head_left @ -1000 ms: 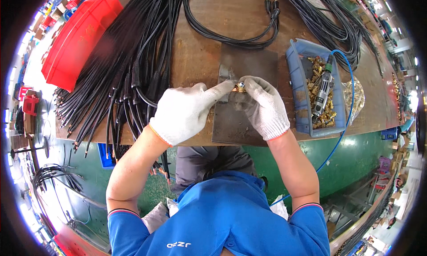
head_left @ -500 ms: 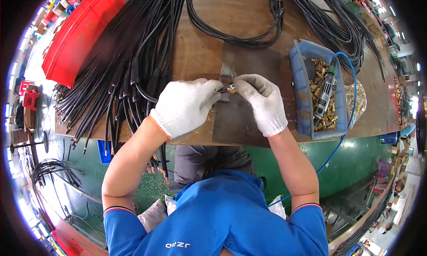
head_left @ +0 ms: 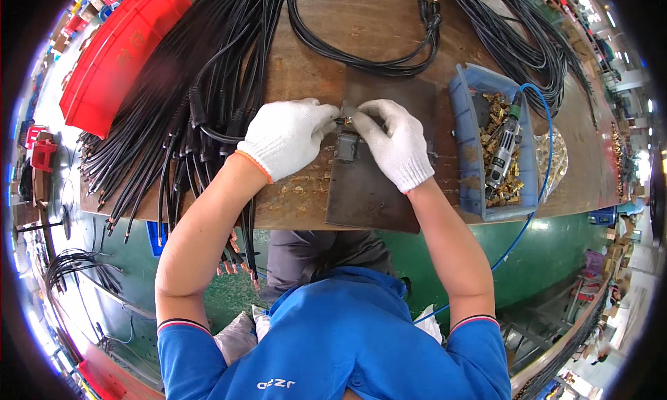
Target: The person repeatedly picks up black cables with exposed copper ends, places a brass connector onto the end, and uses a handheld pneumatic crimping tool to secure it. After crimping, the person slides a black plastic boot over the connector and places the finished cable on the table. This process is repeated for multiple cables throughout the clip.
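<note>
Over the left part of the dark metal plate (head_left: 375, 202), my 2 gloved hands meet at 1 small brass fitting (head_left: 347, 123), just beyond the small metal block (head_left: 347, 148). My left hand (head_left: 288, 137) pinches its left end, and my right hand (head_left: 394, 143) has thumb and forefinger closed on its right. On my right, the blue bin (head_left: 467, 150) holds a heap of brass pieces (head_left: 514, 190), with a grey tool (head_left: 501, 155) lying slanted on top, its green end pointing away from me and joined to a blue hose (head_left: 552, 146). Far left, the red bin (head_left: 114, 73) turns its side to me, so I cannot tell its contents. What I see of the fitting has its long axis roughly left to right; my fingertips hide its ends, so I cannot tell which faces where.
</note>
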Action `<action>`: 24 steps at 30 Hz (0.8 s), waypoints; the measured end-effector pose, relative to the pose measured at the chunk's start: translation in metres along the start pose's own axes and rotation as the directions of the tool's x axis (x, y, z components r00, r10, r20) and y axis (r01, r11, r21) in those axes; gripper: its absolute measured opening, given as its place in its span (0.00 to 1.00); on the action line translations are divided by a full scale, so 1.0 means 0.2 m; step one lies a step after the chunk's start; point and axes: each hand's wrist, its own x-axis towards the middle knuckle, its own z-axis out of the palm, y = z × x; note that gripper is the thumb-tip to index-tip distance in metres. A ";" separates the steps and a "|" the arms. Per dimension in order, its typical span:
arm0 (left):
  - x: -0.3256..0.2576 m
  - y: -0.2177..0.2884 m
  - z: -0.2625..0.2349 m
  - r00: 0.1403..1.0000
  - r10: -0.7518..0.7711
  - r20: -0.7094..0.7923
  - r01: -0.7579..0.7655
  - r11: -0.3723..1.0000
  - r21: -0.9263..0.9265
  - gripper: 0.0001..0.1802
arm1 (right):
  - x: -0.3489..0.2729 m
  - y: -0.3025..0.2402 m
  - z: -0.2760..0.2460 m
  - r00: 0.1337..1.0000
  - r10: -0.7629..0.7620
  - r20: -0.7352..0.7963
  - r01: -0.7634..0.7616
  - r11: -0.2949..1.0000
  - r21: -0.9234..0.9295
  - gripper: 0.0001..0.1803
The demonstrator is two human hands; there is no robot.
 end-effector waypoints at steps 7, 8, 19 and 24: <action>-0.02 -0.02 0.04 0.997 -0.025 0.075 0.025 1.000 -0.004 0.13 | 0.02 0.00 0.03 0.991 -0.127 0.044 0.133 0.975 -0.180 0.08; -0.02 -0.02 0.04 0.997 -0.023 0.069 0.023 1.000 -0.006 0.13 | 0.02 0.00 0.02 0.992 -0.119 0.052 0.127 0.975 -0.184 0.08; -0.03 -0.05 0.10 1.000 -0.002 0.006 0.003 0.999 -0.051 0.12 | -0.17 0.29 -0.97 0.909 0.149 -0.388 -0.404 0.537 -0.741 0.37; -0.03 -0.05 0.09 1.000 -0.014 0.018 0.014 0.999 -0.033 0.12 | -0.16 0.49 -0.93 0.874 0.320 -0.367 -0.486 0.613 -0.623 0.46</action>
